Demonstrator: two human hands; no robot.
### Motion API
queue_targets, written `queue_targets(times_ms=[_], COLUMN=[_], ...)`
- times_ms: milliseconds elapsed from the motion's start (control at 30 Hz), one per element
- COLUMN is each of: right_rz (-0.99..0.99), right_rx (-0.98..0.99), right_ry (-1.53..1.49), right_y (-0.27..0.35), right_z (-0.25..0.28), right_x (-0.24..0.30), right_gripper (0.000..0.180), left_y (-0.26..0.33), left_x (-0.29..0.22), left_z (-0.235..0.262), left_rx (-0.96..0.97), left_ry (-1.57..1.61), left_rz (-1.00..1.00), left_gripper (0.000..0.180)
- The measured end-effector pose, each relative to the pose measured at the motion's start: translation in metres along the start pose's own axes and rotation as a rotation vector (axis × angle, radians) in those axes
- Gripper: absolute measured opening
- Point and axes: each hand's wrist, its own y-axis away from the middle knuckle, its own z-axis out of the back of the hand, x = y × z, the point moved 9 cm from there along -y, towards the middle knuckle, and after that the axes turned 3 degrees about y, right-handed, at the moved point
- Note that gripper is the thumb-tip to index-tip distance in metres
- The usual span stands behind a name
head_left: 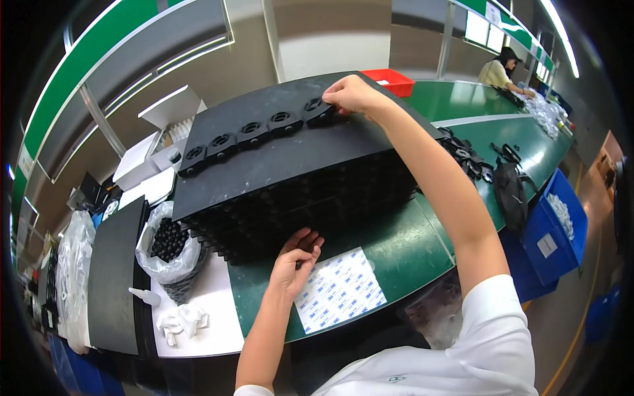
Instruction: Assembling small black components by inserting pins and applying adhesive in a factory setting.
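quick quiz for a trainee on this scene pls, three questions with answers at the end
1. Count: how many black parts with round grilles lie in a row on top of the black stack?
2. Which hand is gripping the part at the row's right end?
3. True or false: the clear bag of small black pieces stands to the left of the stack.

Key: 1. five; 2. the right hand; 3. true.
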Motion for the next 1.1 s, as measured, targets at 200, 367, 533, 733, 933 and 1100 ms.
queue_targets(times_ms=[200,367,533,733,933,1100], right_rz=[0.000,0.079,0.122,0.282,0.233,0.591], right_rx=[0.086,-0.311,-0.510,-0.247,-0.527,-0.991], right_ry=[-0.048,0.009,0.696,0.788,0.738,0.205], right_y=[0.021,0.064,0.120,0.183,0.200,0.206], right_z=[0.037,0.141,0.140,0.053,0.082,0.119], right_x=[-0.009,-0.062,-0.157,-0.219,-0.182,-0.046], right_gripper=[0.033,0.022,0.016,0.036,0.019,0.010], left_y=[0.001,-0.002,0.003,0.000,0.000,0.003], left_x=[0.001,0.002,-0.003,0.004,0.002,-0.001], left_z=[-0.009,-0.001,-0.001,-0.004,-0.009,-0.011], left_rx=[0.049,0.049,0.039,0.056,0.088,0.143], left_ry=[0.016,-0.130,-0.091,-0.093,-0.045,-0.035], left_rz=[0.006,0.054,0.044,0.058,0.064,0.058], left_gripper=[0.034,0.023,0.035,0.031,0.019,0.020])
